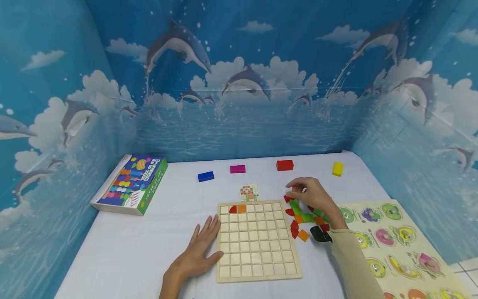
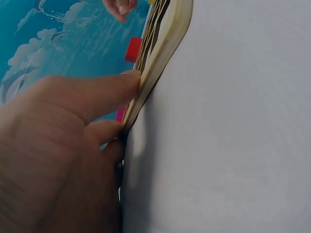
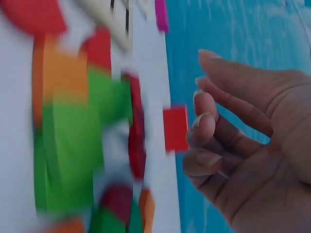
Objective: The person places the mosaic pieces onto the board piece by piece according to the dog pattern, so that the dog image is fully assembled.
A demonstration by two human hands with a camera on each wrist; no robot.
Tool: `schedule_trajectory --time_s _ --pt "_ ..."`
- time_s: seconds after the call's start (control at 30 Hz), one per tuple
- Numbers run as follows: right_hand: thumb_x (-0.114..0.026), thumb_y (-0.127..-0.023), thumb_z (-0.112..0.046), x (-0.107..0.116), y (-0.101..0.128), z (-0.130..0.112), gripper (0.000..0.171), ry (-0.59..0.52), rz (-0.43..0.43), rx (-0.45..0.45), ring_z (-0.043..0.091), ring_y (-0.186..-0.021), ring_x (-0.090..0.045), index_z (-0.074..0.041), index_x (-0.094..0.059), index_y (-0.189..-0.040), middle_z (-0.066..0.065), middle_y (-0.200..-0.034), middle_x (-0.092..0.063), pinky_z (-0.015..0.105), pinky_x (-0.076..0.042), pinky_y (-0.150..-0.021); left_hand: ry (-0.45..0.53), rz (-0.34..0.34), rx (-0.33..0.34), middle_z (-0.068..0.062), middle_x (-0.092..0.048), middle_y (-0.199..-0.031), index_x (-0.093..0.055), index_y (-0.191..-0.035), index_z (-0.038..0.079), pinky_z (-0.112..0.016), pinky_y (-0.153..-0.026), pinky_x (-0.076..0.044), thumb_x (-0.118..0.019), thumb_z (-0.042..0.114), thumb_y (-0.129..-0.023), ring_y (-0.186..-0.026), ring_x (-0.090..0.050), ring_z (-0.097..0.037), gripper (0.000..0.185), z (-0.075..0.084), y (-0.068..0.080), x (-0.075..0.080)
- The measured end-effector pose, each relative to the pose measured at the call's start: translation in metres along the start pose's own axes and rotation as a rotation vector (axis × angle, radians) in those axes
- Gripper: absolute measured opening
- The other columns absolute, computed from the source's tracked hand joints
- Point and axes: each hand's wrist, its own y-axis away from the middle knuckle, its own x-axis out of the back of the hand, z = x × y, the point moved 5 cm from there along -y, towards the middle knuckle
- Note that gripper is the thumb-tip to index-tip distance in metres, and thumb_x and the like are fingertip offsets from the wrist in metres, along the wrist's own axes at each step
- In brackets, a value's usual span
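A square wooden grid board (image 1: pixel 260 240) lies on the table, with a red quarter-round piece (image 1: pixel 233 209) and an orange square piece (image 1: pixel 242 208) in its top row. My left hand (image 1: pixel 196 254) rests at the board's left side, its thumb and fingertips touching the edge; the left wrist view shows the thumb against the wooden rim (image 2: pixel 163 51). Over a loose pile of red, green and orange pieces (image 1: pixel 307 217) hovers my right hand (image 1: pixel 313 194). Its fingers (image 3: pixel 243 82) are loosely bent, and nothing shows between them in the right wrist view.
A small pattern card (image 1: pixel 249 192) lies behind the board. Along the back stand blue (image 1: pixel 206 176), magenta (image 1: pixel 237 169), red (image 1: pixel 285 165) and yellow (image 1: pixel 337 169) blocks. A toy box (image 1: pixel 130 184) is at the left, a fruit puzzle board (image 1: pixel 401 249) at the right.
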Motion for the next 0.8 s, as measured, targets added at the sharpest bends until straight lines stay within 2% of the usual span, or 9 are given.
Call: schedule_trajectory --time_s 0.13,0.3,0.37,0.43,0.63,0.8 --pt "-0.083 -0.095 -0.008 0.014 0.004 0.021 0.027 0.031 0.041 -0.088 0.026 -0.087 -0.061 0.001 -0.078 -0.12 0.007 -0.092 -0.069 0.022 -0.056 -0.067 0.012 0.006 -0.016 -0.011 -0.016 -0.18 -0.022 -0.17 0.002 -0.035 -0.132 0.017 -0.072 0.023 -0.102 -0.168 -0.004 -0.032 0.087 -0.001 0.001 0.0" --pt "-0.084 -0.094 -0.009 0.016 0.002 0.038 0.029 0.048 0.022 -0.167 0.026 -0.092 -0.059 0.0 -0.078 -0.121 0.008 -0.098 -0.069 0.026 -0.056 -0.072 0.0 -0.007 0.012 -0.006 -0.014 -0.181 -0.021 -0.171 0.004 -0.047 -0.134 0.011 -0.072 0.023 -0.102 -0.168 -0.002 -0.028 0.088 -0.002 0.0 0.001" --pt "-0.086 -0.092 -0.01 0.016 0.001 0.042 0.028 0.068 0.007 -0.175 0.025 -0.091 -0.057 0.0 -0.079 -0.117 0.008 -0.095 -0.067 0.028 -0.054 -0.072 -0.001 -0.005 0.015 -0.006 -0.014 -0.181 -0.021 -0.171 0.004 -0.052 -0.135 0.008 -0.072 0.022 -0.102 -0.168 -0.002 -0.028 0.087 -0.001 -0.001 0.002" --pt "-0.088 -0.09 -0.009 0.016 0.002 0.046 0.026 0.095 -0.005 -0.182 0.025 -0.088 -0.056 0.0 -0.08 -0.114 0.007 -0.091 -0.065 0.029 -0.051 -0.071 -0.004 -0.008 0.023 -0.005 -0.014 -0.181 -0.021 -0.171 0.005 -0.052 -0.135 0.008 -0.072 0.022 -0.102 -0.168 -0.002 -0.028 0.087 -0.001 -0.001 0.002" --pt "-0.088 -0.089 -0.007 0.013 0.004 0.054 0.023 0.137 -0.028 -0.154 0.025 -0.086 -0.055 -0.001 -0.082 -0.11 0.007 -0.089 -0.062 0.027 -0.05 -0.068 -0.01 -0.012 0.029 -0.003 -0.012 -0.181 -0.022 -0.172 0.006 -0.032 -0.132 0.016 -0.071 0.021 -0.102 -0.168 -0.002 -0.027 0.086 0.0 -0.001 -0.001" --pt "-0.087 -0.09 -0.006 0.011 0.002 0.055 0.02 0.148 -0.044 -0.128 0.025 -0.088 -0.055 -0.002 -0.081 -0.109 0.007 -0.089 -0.062 0.026 -0.05 -0.07 0.003 0.001 0.012 -0.005 -0.014 -0.181 -0.022 -0.171 0.005 -0.033 -0.133 0.016 -0.071 0.021 -0.102 -0.168 -0.003 -0.029 0.086 0.0 0.0 -0.001"
